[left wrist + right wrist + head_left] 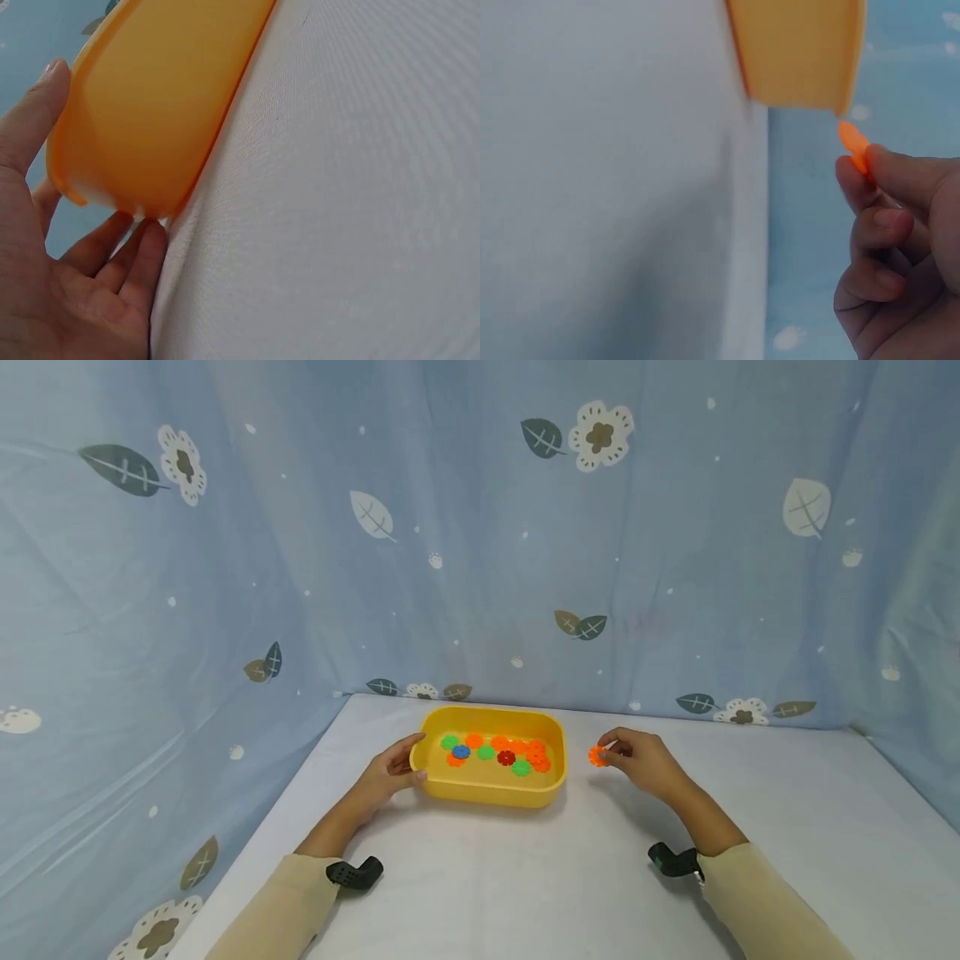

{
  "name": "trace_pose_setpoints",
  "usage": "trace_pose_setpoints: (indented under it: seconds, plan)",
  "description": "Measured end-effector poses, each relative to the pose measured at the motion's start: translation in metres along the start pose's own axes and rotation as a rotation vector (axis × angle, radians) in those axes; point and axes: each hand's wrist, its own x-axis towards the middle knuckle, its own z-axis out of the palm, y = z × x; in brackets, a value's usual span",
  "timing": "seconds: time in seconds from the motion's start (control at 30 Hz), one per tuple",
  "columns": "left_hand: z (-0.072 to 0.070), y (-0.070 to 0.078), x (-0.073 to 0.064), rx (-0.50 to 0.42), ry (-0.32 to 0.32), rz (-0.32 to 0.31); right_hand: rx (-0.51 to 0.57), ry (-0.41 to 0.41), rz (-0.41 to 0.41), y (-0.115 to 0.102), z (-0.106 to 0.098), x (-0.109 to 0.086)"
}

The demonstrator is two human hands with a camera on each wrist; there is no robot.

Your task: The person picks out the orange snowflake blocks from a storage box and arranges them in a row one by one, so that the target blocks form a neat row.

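Observation:
A yellow plastic tub [480,791] stands on the table, with several flower-shaped plastic discs lying inside it, among them a blue disc [461,752], a dark red disc [506,758] and a green disc [521,767]. My left hand [385,777] holds the tub's left end; in the left wrist view the thumb is at the rim and the other fingertips touch low on the end wall. To the right of the tub, my right hand [647,764] pinches an orange flower-shaped disc [853,144] between thumb and forefinger, raised above the table.
A white cloth [510,885] covers the table. Behind it and along the sides hangs a blue curtain [465,577] printed with leaves and flowers. Black wrist devices sit at the left sleeve [281,902] and the right sleeve [765,902].

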Motion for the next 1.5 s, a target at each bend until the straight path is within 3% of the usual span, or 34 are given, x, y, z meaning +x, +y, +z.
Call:
trace_pose_setpoints:
  seconds: [0.37, 0.73, 1.2, 1.5]
  plan:
    - [0.003, 0.003, -0.002, 0.003, 0.014, -0.011, -0.051, -0.053, 0.064, 0.028, 0.009, 0.004]
    - [0.003, 0.000, -0.001, 0.011, 0.012, -0.003, -0.086, -0.093, 0.088, 0.030, 0.011, 0.000]
    - [0.001, 0.001, -0.001, -0.008, 0.000, -0.016, -0.168, -0.086, 0.016, 0.030, 0.011, -0.001]
    - [0.001, 0.003, -0.001, -0.001, 0.001, -0.027, -0.163, -0.089, 0.030, 0.033, 0.017, 0.000]
